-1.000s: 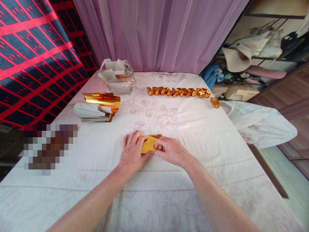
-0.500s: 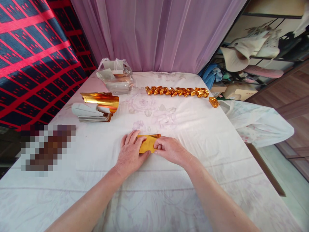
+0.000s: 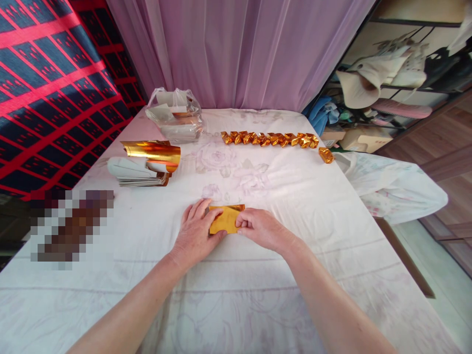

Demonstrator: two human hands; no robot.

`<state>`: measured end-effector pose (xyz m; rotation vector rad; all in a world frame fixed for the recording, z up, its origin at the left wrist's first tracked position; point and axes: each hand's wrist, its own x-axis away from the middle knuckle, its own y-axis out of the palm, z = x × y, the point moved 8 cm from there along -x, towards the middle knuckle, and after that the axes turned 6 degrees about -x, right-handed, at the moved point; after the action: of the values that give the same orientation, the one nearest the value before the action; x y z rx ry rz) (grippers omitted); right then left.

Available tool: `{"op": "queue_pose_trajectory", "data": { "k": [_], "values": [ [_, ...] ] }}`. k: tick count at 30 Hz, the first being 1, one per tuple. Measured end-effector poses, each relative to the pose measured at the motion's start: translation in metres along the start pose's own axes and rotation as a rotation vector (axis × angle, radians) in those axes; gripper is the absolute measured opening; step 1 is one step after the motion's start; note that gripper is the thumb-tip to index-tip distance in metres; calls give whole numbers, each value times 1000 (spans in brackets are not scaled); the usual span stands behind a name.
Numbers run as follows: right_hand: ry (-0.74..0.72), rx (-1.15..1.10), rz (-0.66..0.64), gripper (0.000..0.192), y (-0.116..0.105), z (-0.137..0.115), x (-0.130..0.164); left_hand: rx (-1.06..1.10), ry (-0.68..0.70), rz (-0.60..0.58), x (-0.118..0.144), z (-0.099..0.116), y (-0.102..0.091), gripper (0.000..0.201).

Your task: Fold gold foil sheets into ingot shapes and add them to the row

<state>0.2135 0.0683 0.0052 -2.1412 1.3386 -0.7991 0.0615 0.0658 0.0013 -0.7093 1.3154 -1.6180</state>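
The left hand [image 3: 193, 231] has slid a little to the left, so it is farther from the right hand [image 3: 261, 227]. One second ago, the tip of the left thumb [image 3: 220, 235] was right up close to the right hand's fingers. Now there is a small gap between them, and more of the gold paper [image 3: 225, 222] shows there. The whole view has turned a tiny bit too. The clear bag [image 3: 177, 120], the pile of paper [image 3: 138, 169] and the row of gold shapes [image 3: 269, 139] all show a little farther left.
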Motion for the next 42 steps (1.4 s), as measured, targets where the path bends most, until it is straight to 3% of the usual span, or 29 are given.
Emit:
{"op": "queue_pose_trajectory", "data": {
  "k": [32, 38, 42],
  "values": [
    [-108, 8, -38, 18, 1, 3, 4, 103, 112, -147, -3, -25, -9, 43],
    [-113, 84, -37, 18, -1, -2, 4, 5, 60, -89, 2, -8, -17, 40],
    [-103, 115, -38, 20, -1, -4, 5, -115, 163, -21, 5, 17, -24, 24]
  ]
}}
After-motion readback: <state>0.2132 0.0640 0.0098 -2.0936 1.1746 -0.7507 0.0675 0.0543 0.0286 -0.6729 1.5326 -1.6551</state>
